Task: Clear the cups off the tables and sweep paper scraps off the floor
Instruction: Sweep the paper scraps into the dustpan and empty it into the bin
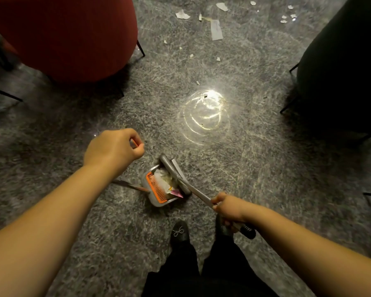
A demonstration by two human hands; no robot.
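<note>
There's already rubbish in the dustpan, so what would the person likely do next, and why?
Probably step forward with broom and dustpan toward the scraps still lying ahead between the red chair and dark chair. The right hand holds the broom; the left hand grips the dustpan's handle.

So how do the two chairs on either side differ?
The red chair stands at upper left, brightly lit; the dark chair stands at right, mostly in shadow. The red one has a rounded body; the dark one's shape is hard to tell. Both have thin black legs.
</note>
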